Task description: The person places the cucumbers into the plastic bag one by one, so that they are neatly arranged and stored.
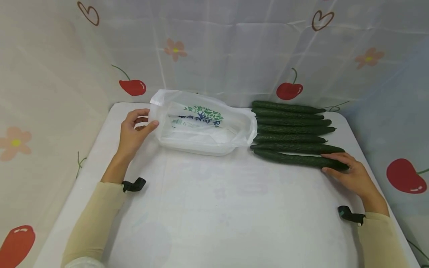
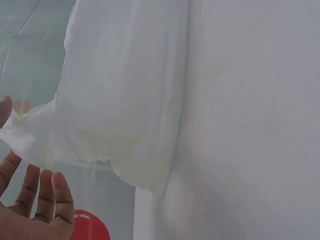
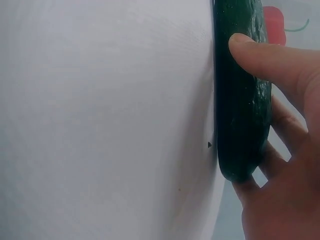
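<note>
A white plastic bag (image 1: 204, 128) printed with a green tree lies on its side at the back of the table. My left hand (image 1: 134, 130) pinches its left end; in the left wrist view the bag's corner (image 2: 35, 132) sits between thumb and forefinger, the other fingers (image 2: 62, 195) free. Several dark green cucumbers (image 1: 291, 129) lie side by side to the right, their left ends right at the bag's mouth. My right hand (image 1: 355, 175) grips the nearest cucumber (image 1: 295, 159) by its right end. In the right wrist view, the thumb lies across this cucumber (image 3: 242, 110), with fingers behind it.
The white table (image 1: 214, 216) extends in front of the bag and cucumbers. A patterned curtain (image 1: 214, 48) with cherries, flowers and hearts hangs close behind the table and along both sides. Black wrist cameras (image 1: 134, 185) stick out from both sleeves.
</note>
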Available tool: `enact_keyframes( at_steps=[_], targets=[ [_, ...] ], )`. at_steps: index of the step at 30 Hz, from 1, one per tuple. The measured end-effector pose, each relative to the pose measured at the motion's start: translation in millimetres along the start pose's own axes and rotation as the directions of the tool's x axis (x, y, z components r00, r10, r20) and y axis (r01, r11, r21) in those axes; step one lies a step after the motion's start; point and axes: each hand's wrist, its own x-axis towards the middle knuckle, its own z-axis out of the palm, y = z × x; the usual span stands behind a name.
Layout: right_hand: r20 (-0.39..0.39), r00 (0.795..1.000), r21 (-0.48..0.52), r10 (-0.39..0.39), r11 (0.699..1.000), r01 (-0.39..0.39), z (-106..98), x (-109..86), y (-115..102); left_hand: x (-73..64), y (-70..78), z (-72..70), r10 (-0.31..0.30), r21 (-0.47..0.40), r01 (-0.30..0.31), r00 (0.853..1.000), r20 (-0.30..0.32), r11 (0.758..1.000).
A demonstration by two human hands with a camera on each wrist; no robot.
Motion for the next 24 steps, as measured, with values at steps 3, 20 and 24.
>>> enact_keyframes(
  at_steps=[3, 20, 24],
  targets=[
    [-0.004, 1.0, -0.012, 0.006, 1.0, -0.006, 0.2, -0.5, 0.1, 2.6, 3.6, 3.1, 0.071, -0.002, -0.071, 0.996, -0.053, 0.997],
    [-0.007, 1.0, -0.029, 0.027, 0.999, -0.027, 1.2, -3.2, 0.4, 16.8, 12.4, 17.0, 0.383, 0.231, -0.354, 0.919, -0.094, 0.906],
    [-0.006, 0.999, -0.038, 0.032, 0.999, -0.033, 1.5, -2.8, 1.9, 18.6, 7.5, 17.6, 0.376, 0.211, -0.347, 0.919, -0.117, 0.914]
  ],
)
